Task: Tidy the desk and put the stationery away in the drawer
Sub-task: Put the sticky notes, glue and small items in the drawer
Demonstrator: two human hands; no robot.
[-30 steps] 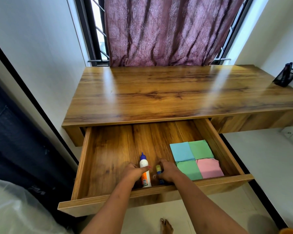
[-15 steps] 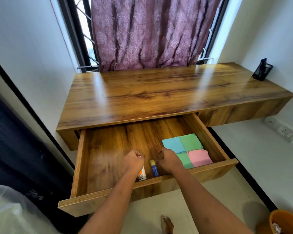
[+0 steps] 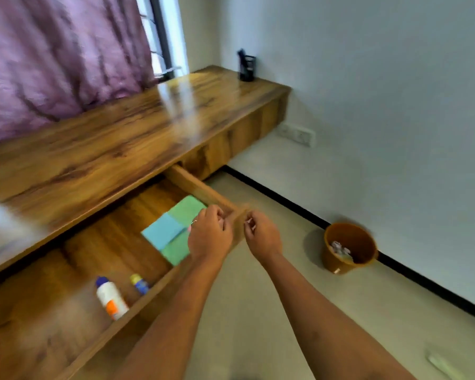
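Observation:
The wooden drawer (image 3: 74, 349) stands pulled out under the desk top (image 3: 107, 138). Inside, near its front wall, lie a white glue bottle (image 3: 111, 297) with a blue cap and a small blue glue stick (image 3: 140, 283) with a yellow cap. Blue and green sticky-note pads (image 3: 163, 233) fill the drawer's right end. My left hand (image 3: 209, 234) hovers over those pads with loosely curled fingers and holds nothing. My right hand (image 3: 261, 235) hangs just past the drawer's right front corner, fingers also loosely curled and empty. The picture is motion-blurred.
A black mesh pen holder (image 3: 246, 68) stands at the desk's far right end by the wall. An orange bin (image 3: 348, 248) with crumpled paper sits on the floor to the right. A wall socket (image 3: 296, 134) and a purple curtain (image 3: 61, 50) are behind.
Both hands have let go of the glue bottle and glue stick and lifted to the right end of the drawer. The view has swung right, bringing the bin into sight.

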